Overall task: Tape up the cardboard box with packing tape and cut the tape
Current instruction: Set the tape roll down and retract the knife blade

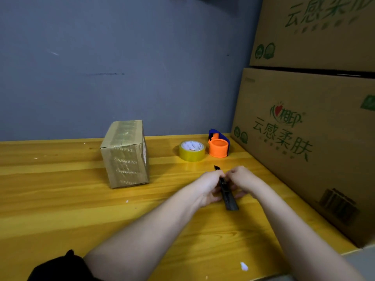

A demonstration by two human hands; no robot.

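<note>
A small cardboard box (125, 157) stands on the wooden table (60, 199), closed, with clear tape strips over its top and front. To its right lies a roll of yellowish packing tape (191, 151), flat on the table. A black utility knife (228, 194) is held just above the table between both hands, its tip pointing away from me. My left hand (209, 186) grips the knife's left side. My right hand (244, 182) holds it from the right, fingers pinched near its upper part.
An orange and blue tape dispenser (218, 146) sits behind the tape roll near the wall. Two large printed cartons (304, 138) are stacked along the table's right edge. A grey-blue wall (121, 67) closes off the back.
</note>
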